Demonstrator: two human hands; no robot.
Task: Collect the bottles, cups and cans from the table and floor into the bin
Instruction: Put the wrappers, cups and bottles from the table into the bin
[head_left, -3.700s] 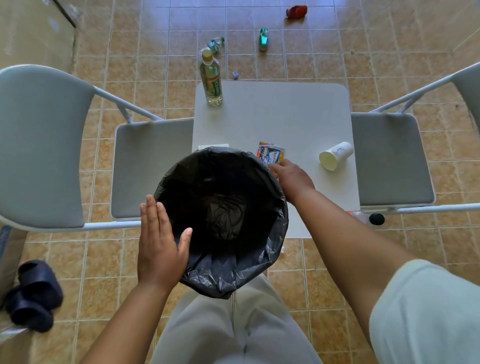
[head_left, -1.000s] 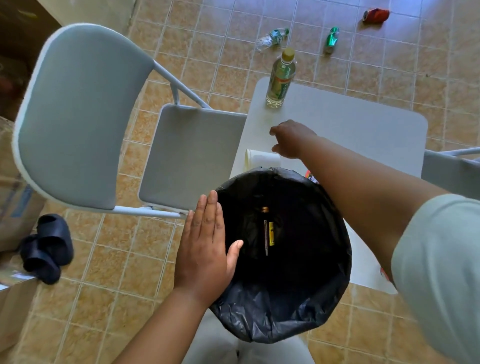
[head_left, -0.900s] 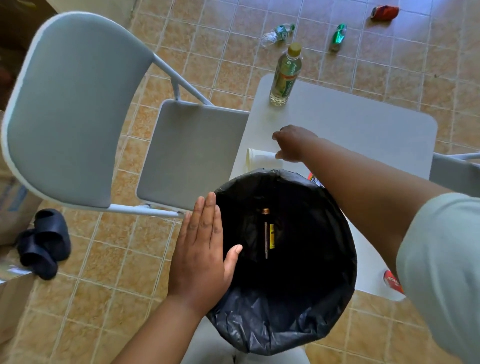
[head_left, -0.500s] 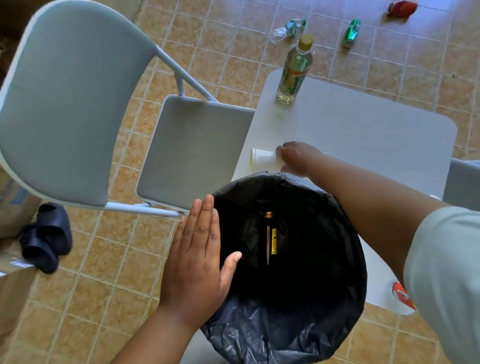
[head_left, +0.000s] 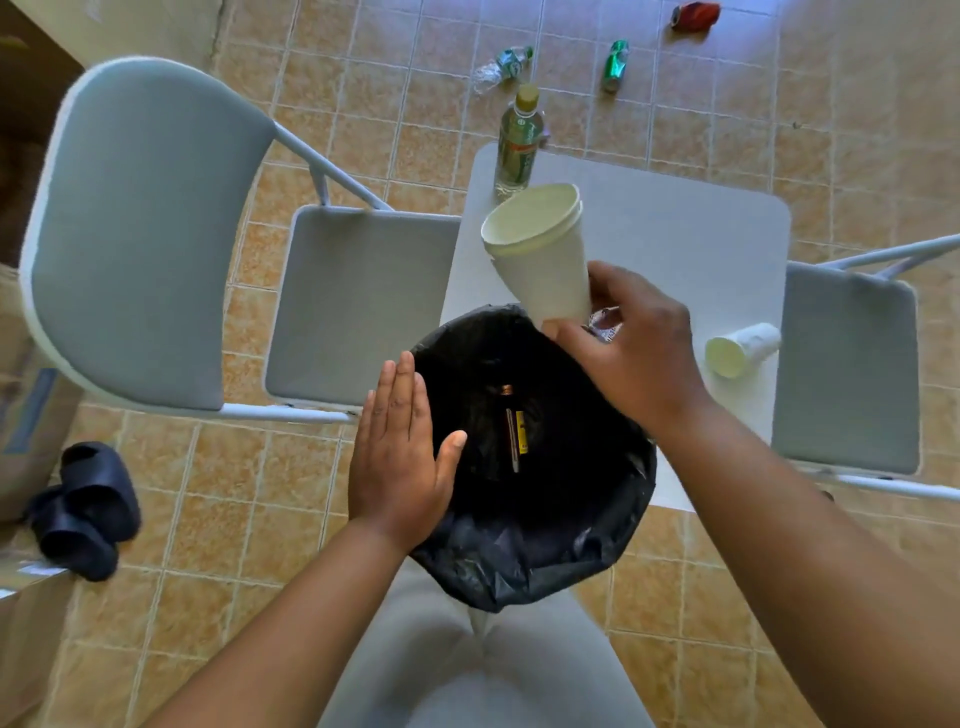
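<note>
The right hand (head_left: 631, 358) grips a white cup (head_left: 540, 254) by its base above the bin (head_left: 530, 561) — the left hand (head_left: 397, 457), flat and unclenched, rests on the rim.

Two bare forearms in view, no sleeves showing on either, cut off by bottom edge approx. at elbow. No watch, rings, bracelets or gloves on left hand (head_left: 397, 457) or right hand (head_left: 636, 353). Left hand: nails short, unpainted, thumbnail clearly visible; four fingers + thumb all in sight, seen from the back. Right hand also seen from the back, knuckles visible, fingertips mostly hidden. Lower centre of frame: legs in light grey trousers (head_left: 467, 670), plain fabric, no pattern or logo, centre seam visible btwn the thighs, some soft creases near the seam. Feet and footwear not in view; upper body not in view.
</note>
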